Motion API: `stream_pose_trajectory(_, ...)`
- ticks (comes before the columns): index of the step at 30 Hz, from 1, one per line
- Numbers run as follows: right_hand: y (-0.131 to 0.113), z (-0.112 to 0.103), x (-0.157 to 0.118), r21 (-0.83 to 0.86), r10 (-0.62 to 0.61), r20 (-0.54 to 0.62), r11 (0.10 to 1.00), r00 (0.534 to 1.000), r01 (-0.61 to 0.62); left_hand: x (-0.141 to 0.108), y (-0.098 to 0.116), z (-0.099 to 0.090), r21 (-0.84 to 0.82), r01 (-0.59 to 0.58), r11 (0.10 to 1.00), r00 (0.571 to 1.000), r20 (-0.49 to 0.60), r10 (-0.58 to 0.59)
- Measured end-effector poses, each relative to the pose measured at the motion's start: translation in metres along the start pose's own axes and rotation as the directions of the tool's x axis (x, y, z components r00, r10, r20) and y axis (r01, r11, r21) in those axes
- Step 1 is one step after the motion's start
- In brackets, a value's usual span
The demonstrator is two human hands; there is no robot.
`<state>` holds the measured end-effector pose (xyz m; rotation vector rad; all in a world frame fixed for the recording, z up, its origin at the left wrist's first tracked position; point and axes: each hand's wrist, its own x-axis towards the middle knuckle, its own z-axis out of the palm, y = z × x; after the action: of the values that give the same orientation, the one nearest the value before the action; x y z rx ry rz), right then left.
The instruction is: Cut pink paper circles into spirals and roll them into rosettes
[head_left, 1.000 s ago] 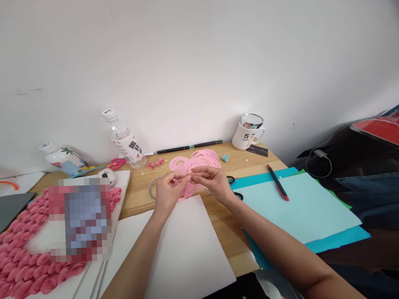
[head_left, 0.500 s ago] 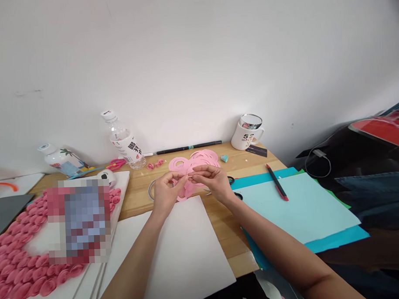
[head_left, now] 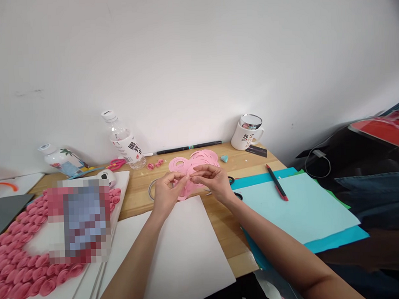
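My left hand (head_left: 168, 190) and my right hand (head_left: 213, 180) meet fingertip to fingertip over the middle of the table. Both are closed in a pinch on a thin pink paper strip (head_left: 187, 190), mostly hidden by the fingers and hard to tell from the paper behind. Just beyond them lies a pile of pink paper spirals (head_left: 204, 157). Several small rolled pink paper flowers (head_left: 150, 166) sit to the left of the pile. Beside my right wrist, the black handles of scissors (head_left: 238, 195) show; the rest is partly covered. A roll of tape (head_left: 151, 190) lies partly behind my left hand.
White sheets (head_left: 190, 250) lie under my forearms. At left is a board with pink paper flowers (head_left: 23, 269), partly pixelated. A plastic bottle (head_left: 127, 143), a marker (head_left: 189, 147) and a mug (head_left: 246, 134) line the wall. Light blue paper (head_left: 299, 207) with a pen (head_left: 277, 183) lies right.
The right fingers have shifted very slightly at the pinch. Both hands stay in nearly the same place, and the things on the table have not moved.
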<state>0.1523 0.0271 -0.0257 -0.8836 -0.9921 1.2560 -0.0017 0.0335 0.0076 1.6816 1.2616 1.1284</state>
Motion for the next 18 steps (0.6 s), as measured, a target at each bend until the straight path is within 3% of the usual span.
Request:
stream_pose_trajectory(11,-0.0001,0.0002,0.0007,-0.098,-0.076,0.016,0.992,0.997,0.077,0.0,-0.0007,-0.0014,0.02,-0.046,0.999,0.996,0.081,0.044)
stream_pose_trajectory(18,-0.004,0.0014,-0.0002,0.049,-0.009,0.136,0.999,0.991,0.002,-0.0009,0.0004,-0.0011,0.009,-0.033,0.999,0.998,0.058,0.032)
